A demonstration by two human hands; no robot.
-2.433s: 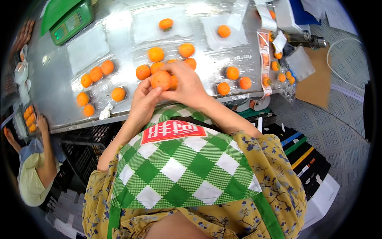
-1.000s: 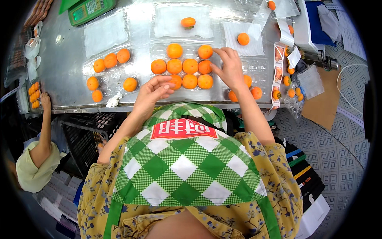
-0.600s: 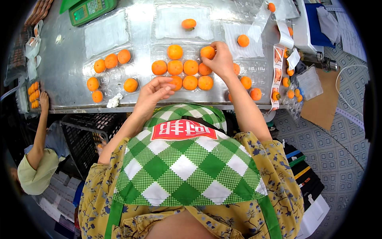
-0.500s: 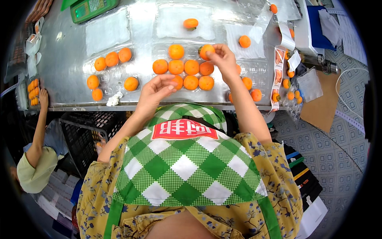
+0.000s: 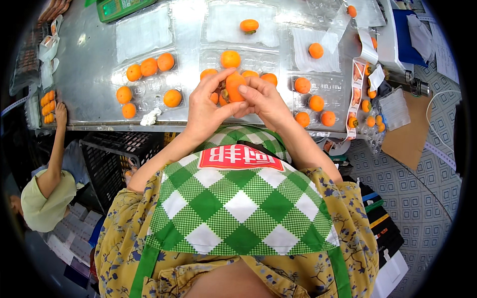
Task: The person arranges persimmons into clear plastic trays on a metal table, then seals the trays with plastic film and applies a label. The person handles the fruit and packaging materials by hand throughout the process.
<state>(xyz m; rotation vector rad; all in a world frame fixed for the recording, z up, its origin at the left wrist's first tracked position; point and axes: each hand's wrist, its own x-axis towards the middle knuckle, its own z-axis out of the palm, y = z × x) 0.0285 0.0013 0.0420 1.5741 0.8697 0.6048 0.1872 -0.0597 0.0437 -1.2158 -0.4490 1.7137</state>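
Note:
Between my two hands, over the middle clear tray [image 5: 212,58], is an orange persimmon [image 5: 235,85] turned on its side, its leafy calyx facing left and down. My left hand [image 5: 209,103] is closed on it, fingers around its left and top. The thumb and fingers of my right hand [image 5: 266,101] pinch it from the right. In that tray, a persimmon [image 5: 230,59] sits at the back and others show partly behind my fingers; my hands hide the front rows. Left of it, a tray [image 5: 146,89] holds several persimmons. To the right, another tray [image 5: 320,85] holds several more.
Padded trays line the back; one persimmon [image 5: 249,26] lies on the middle pad, another [image 5: 316,50] on the right pad. A green scale [image 5: 119,9] stands back left. A label strip [image 5: 356,94] lies right. At far left, another person's hand [image 5: 60,115] touches packed fruit.
My right hand has brought the persimmon from the tray's back right toward the middle and nearer me. My left hand has risen to meet it, and both now hold it.

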